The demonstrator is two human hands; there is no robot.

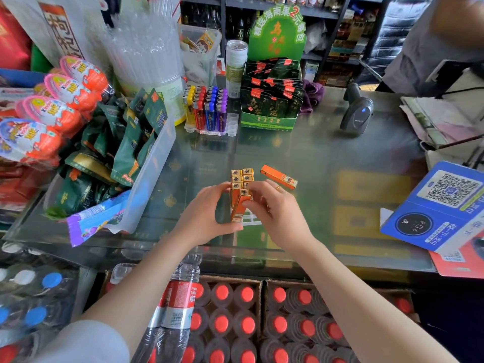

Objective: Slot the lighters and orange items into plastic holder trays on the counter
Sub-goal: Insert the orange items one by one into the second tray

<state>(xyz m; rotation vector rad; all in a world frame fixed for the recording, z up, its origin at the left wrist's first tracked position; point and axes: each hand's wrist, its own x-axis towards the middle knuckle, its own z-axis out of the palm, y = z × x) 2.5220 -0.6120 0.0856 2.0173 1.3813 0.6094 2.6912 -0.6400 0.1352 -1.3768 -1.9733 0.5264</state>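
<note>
A: Your left hand (209, 205) steadies the clear plastic holder tray (248, 218) on the glass surface (327, 158); your right hand (272, 205) pinches a slim orange lighter (240, 205) at its front slot.

B: It looks light, stiff, slick; grip its long sides.

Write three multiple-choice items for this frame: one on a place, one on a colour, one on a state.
1. Where is the loose orange lighter?
A. flat on the counter, right of the hands
B. in the bin
C. beside the scanner

2. Which colour is the far tray's leftmost lighter row?
A. green
B. yellow
C. white

3. What is the right hand doing?
A. resting flat
B. pinching a tilted orange lighter
C. holding a bottle

Answers: A, it lies apart from the cluster; B, yellow bodies; B, fingers curl round it.
</note>
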